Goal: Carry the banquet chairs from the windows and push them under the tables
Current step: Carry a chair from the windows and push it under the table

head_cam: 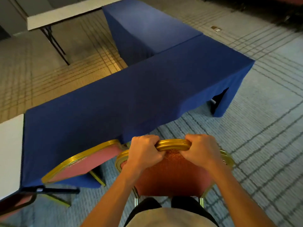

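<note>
Gold-framed, red-padded chair (pixel 172 174) stands on the carpet (pixel 262 128), its back right at the near edge of the long blue-clothed table (pixel 131 99); the seat is hidden. The left hand (pixel 144 151) and right hand (pixel 201 149) both grip the top rail, fingers curled tight together over it, a short stretch of gold showing between them. Just beside it on the left, a second chair (pixel 85 163) is tucked under the same cloth. A third chair (pixel 14 205) shows partly at the lower left. Two tables wear blue, the far blue table (pixel 147 30) butting against the near one. Two white tables are bare: one far off (pixel 65 13), one at the left edge (pixel 9 153).
</note>
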A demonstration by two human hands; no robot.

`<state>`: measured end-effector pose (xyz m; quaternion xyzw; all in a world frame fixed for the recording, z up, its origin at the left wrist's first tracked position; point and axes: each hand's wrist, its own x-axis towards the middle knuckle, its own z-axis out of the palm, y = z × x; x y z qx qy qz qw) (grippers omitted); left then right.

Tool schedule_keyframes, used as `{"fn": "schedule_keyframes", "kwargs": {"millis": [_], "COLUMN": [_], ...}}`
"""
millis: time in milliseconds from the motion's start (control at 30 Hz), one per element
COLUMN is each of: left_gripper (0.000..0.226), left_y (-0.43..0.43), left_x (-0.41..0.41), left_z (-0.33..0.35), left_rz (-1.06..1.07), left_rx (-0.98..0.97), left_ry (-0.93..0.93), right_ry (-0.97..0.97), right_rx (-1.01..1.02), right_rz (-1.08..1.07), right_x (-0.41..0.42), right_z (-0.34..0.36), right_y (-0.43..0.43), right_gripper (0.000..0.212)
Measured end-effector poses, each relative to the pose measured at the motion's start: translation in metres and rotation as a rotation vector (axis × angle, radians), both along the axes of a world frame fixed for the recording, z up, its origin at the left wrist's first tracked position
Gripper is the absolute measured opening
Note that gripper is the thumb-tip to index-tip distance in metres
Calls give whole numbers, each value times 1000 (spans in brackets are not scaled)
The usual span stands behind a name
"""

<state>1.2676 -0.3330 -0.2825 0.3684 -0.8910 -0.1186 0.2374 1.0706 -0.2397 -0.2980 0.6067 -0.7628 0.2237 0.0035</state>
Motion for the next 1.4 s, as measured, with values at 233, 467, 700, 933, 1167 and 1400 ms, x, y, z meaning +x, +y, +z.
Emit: {"fn": "schedule_keyframes", "kwargs": {"millis": [233, 467, 700, 933, 1167, 1400], "left_gripper": [41, 35, 35, 34, 31, 28], "left_y": [-46, -102, -184, -249, -278, -267], "left_x": [-32, -45, -50, -41, -38, -39], "left_z": [-3, -12, -17, -37, -44, -50], "left_rz": [177, 336, 402, 468, 468, 542], "left_rx": [-1, 72, 92, 93, 43, 119], "left_ry": [-27, -50, -36, 8, 17, 21], "right_ry": [20, 84, 81, 74, 55, 23], "right_rx": [-7, -18, -10, 12, 12, 57], "right_rz": [202, 352, 427, 498, 520, 600], "right_x": [-46, -65, -71, -63, -60, -60], "right_z": [7, -1, -3, -13, -30, -32], "right_y": [-81, -168, -262, -347, -381, -378], "right_gripper": [32, 38, 51, 37, 33, 33]}}
